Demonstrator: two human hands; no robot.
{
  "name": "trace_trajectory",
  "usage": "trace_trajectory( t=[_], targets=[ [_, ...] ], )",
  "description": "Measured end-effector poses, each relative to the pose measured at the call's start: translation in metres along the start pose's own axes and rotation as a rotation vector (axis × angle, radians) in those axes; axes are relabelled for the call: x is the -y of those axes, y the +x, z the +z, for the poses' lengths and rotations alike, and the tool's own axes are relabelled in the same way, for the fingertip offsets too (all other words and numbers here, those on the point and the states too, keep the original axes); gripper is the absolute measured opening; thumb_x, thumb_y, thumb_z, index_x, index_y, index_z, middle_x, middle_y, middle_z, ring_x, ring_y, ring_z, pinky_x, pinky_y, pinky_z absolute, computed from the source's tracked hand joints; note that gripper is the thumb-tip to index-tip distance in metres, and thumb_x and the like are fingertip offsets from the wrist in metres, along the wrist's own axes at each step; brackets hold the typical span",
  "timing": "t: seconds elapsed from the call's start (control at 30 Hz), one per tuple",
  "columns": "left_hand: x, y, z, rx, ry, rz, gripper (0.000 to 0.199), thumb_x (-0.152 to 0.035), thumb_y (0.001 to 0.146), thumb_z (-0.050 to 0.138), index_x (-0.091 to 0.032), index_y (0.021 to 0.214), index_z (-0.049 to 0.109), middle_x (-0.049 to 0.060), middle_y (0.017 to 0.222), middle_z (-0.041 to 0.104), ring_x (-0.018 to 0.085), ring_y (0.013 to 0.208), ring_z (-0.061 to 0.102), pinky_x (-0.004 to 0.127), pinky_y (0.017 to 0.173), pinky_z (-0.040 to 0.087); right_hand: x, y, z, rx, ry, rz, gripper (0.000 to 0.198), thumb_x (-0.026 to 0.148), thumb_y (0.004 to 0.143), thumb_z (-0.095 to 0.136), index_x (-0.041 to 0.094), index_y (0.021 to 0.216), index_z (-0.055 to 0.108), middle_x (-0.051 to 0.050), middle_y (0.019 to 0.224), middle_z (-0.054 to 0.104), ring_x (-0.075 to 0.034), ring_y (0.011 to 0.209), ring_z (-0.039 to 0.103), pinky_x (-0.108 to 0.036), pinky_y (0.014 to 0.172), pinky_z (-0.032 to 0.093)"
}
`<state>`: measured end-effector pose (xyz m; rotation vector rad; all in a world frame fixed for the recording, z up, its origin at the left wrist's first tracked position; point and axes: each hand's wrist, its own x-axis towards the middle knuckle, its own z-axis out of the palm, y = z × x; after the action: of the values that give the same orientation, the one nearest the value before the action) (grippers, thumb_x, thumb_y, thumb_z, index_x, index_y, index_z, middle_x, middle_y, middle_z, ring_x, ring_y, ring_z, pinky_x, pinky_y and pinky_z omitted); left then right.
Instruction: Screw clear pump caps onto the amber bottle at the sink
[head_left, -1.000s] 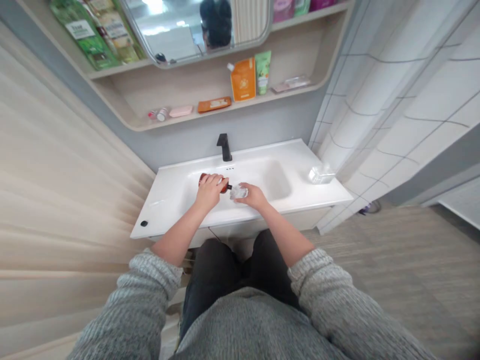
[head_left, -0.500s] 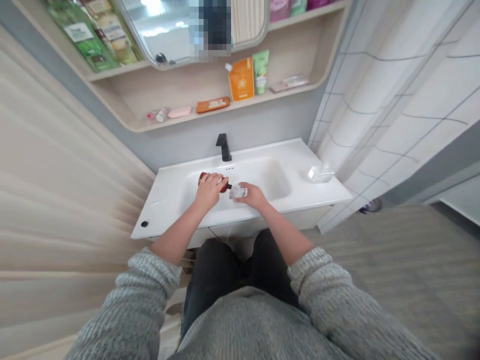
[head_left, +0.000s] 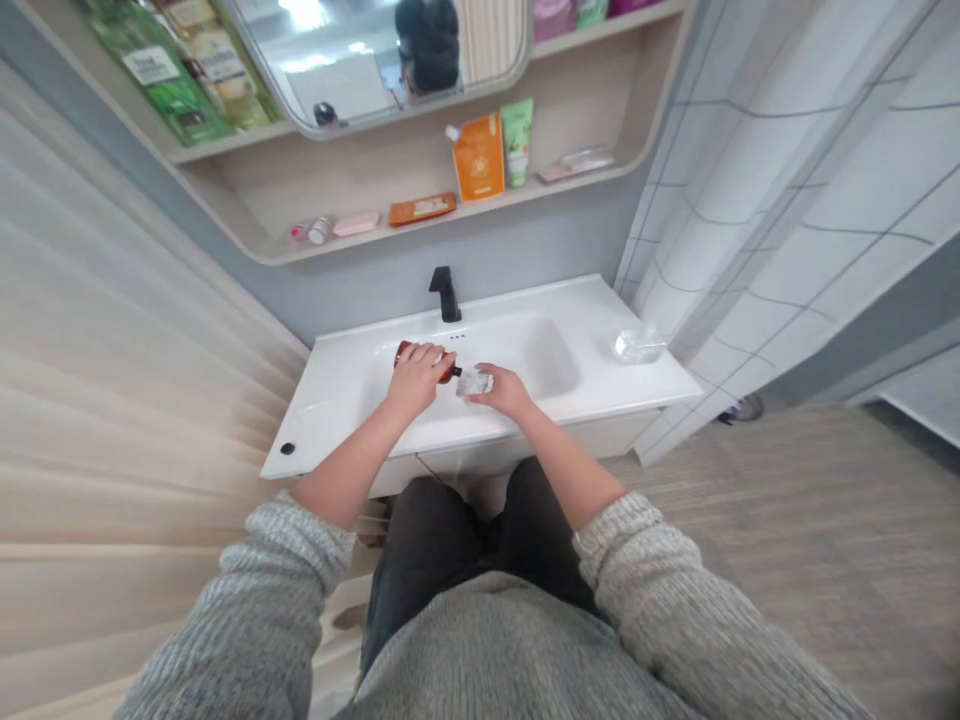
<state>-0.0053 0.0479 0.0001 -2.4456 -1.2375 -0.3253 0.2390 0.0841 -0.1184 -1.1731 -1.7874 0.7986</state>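
Observation:
Over the white sink basin (head_left: 559, 360), my left hand (head_left: 415, 380) is closed around a brown bottle (head_left: 403, 351) with a black neck. The bottle lies tilted on its side, its neck pointing right. My right hand (head_left: 508, 390) grips a small clear container (head_left: 471, 384), its mouth turned toward the bottle's neck. Neck and container are very close; I cannot tell whether they touch. Anything flowing between them is too small to make out. A small black cap (head_left: 287, 449) rests on the counter's left front corner.
A black faucet (head_left: 446, 294) rises behind the basin. On the right of the counter stands a clear box (head_left: 637, 346). Above, a shelf (head_left: 559, 187) carries an orange pouch (head_left: 478, 158), a green tube (head_left: 517, 143) and small items below a mirror (head_left: 360, 60). A curtain (head_left: 135, 350) hangs at left.
Both hands hold the bottle and the container in nearly the same place over the basin. The view has shifted very slightly; the bottle and container stay close together.

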Motion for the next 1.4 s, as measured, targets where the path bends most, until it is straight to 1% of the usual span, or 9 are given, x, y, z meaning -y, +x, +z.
trace_trajectory(
  t=[0.27,0.47,0.6,0.87,1.0,1.2,1.4],
  targets=[
    [0.0008,0.0025,-0.0018,0.012,-0.001,0.02,0.058,-0.008,0.101,0.05,-0.026,0.153,0.069,0.017,0.146,0.072,0.038,0.142,0.06,0.059,0.123,0.042,0.002,-0.0006,-0.0018,-0.009,0.001,-0.019,0.08,0.043,0.066,0.108,0.023,0.138,0.08,-0.012,0.137,0.084,-0.036,0.124,0.081,-0.048,0.116,0.061],
    [0.0011,0.0043,-0.0039,0.028,-0.009,0.027,0.061,-0.009,0.1,0.052,-0.027,0.155,0.067,0.018,0.147,0.071,0.038,0.143,0.059,0.06,0.124,0.041,0.0026,-0.0012,-0.0017,-0.009,0.011,-0.001,0.079,0.043,0.066,0.108,0.024,0.138,0.08,-0.01,0.136,0.084,-0.035,0.124,0.081,-0.048,0.117,0.06],
    [0.0005,0.0055,-0.0068,0.034,0.003,0.037,0.06,-0.009,0.101,0.05,-0.027,0.155,0.068,0.018,0.147,0.072,0.038,0.143,0.059,0.06,0.123,0.042,0.0031,-0.0018,-0.0016,-0.011,0.017,-0.002,0.08,0.042,0.066,0.108,0.024,0.139,0.08,-0.011,0.139,0.083,-0.035,0.125,0.081,-0.047,0.118,0.06],
    [0.0007,0.0063,-0.007,0.041,-0.02,0.025,0.063,-0.008,0.099,0.051,-0.029,0.156,0.068,0.018,0.147,0.072,0.038,0.144,0.058,0.061,0.125,0.041,0.003,-0.0014,-0.0017,-0.011,0.002,-0.004,0.081,0.044,0.067,0.108,0.025,0.14,0.079,-0.011,0.139,0.083,-0.035,0.127,0.08,-0.048,0.118,0.06],
    [0.0007,0.007,-0.0067,0.043,-0.023,0.026,0.062,-0.009,0.099,0.052,-0.029,0.156,0.068,0.018,0.149,0.07,0.038,0.146,0.057,0.06,0.126,0.04,0.001,-0.0011,-0.001,-0.012,0.008,0.01,0.082,0.044,0.066,0.108,0.025,0.14,0.079,-0.01,0.136,0.084,-0.035,0.125,0.08,-0.048,0.117,0.061],
    [0.0012,0.0079,-0.0056,0.043,-0.018,0.036,0.063,-0.008,0.099,0.053,-0.028,0.156,0.068,0.018,0.149,0.07,0.038,0.146,0.057,0.061,0.126,0.041,0.0007,-0.0013,-0.0014,-0.009,0.022,0.006,0.082,0.043,0.067,0.108,0.021,0.141,0.078,-0.012,0.136,0.084,-0.034,0.123,0.081,-0.046,0.116,0.061],
    [0.0024,0.0087,-0.0046,0.053,-0.008,0.043,0.065,-0.008,0.098,0.052,-0.03,0.157,0.067,0.017,0.151,0.07,0.038,0.147,0.058,0.063,0.127,0.04,0.0011,-0.0014,-0.0017,-0.013,0.012,0.01,0.081,0.043,0.067,0.108,0.024,0.14,0.079,-0.01,0.135,0.085,-0.035,0.123,0.081,-0.047,0.115,0.061]
  ],
)
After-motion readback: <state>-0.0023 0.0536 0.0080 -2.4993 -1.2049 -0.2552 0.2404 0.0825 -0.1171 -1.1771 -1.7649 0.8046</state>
